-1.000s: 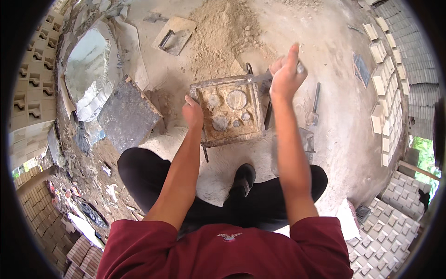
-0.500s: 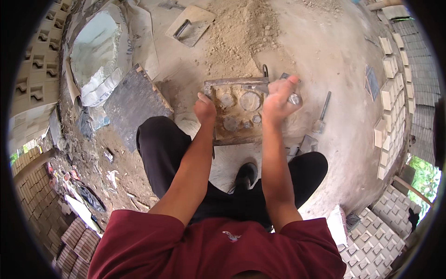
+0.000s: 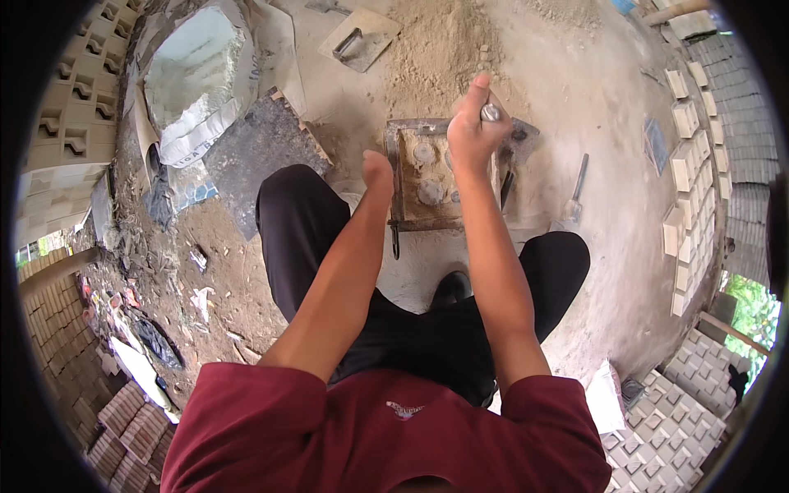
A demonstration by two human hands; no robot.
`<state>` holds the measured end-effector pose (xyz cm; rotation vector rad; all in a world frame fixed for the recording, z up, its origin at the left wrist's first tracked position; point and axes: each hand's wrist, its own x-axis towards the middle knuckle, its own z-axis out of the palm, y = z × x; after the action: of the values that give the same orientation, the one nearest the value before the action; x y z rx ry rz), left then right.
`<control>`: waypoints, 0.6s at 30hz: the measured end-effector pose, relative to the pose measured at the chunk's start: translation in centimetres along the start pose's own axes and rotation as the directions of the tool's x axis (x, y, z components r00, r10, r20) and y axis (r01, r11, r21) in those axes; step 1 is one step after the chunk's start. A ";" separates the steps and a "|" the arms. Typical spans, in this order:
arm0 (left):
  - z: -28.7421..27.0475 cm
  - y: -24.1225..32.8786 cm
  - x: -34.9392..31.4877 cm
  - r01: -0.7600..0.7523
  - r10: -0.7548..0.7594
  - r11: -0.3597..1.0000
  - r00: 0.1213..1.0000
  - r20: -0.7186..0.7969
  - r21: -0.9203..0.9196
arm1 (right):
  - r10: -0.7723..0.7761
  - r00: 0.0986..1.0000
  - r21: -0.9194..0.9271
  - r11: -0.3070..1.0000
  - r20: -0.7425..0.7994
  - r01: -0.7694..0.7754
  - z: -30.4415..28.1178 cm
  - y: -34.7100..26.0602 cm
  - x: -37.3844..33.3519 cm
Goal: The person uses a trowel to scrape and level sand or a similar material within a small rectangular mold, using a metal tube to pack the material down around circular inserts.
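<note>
A rusty metal mould (image 3: 427, 177) with round cores sits on the sandy ground in front of me. My right hand (image 3: 470, 123) hovers over its right half, closed around a short metal rod whose shiny end shows at the knuckles. My left hand (image 3: 378, 171) rests in a loose fist at the mould's left edge; what it grips is hidden. My legs in black trousers and one black shoe (image 3: 452, 287) frame the mould from below.
A sand heap (image 3: 444, 49) lies behind the mould, with a wooden float (image 3: 359, 37) beside it. An open cement sack (image 3: 193, 78) and a dark board (image 3: 255, 156) lie left. A trowel (image 3: 575, 193) rests right. Cast blocks (image 3: 686, 164) line the right edge.
My right hand has come down and in from the raised position at the right, now over the mould. The view has shifted, so the mould sits higher and nearer the middle.
</note>
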<state>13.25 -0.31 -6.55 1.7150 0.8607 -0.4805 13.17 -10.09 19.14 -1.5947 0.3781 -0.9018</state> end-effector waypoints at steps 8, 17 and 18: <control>-2.3 2.5 -7.1 0.278 -0.299 0.953 0.788 0.538 0.123 | -0.087 0.996 -0.085 0.993 -0.016 0.085 -1.3 0.7 -0.3; -2.9 -0.2 -4.3 0.091 -0.156 0.982 0.880 0.449 0.163 | -0.053 0.999 -0.060 0.997 0.009 0.053 0.7 0.7 0.0; -3.5 -0.1 -3.8 0.081 -0.135 0.989 0.844 0.519 0.126 | -0.048 0.999 -0.050 0.998 0.014 0.049 0.9 0.5 0.1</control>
<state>10.32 1.88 -2.85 1.5104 0.5362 -1.0328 13.99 -9.61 18.74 -1.6613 0.3565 -0.9250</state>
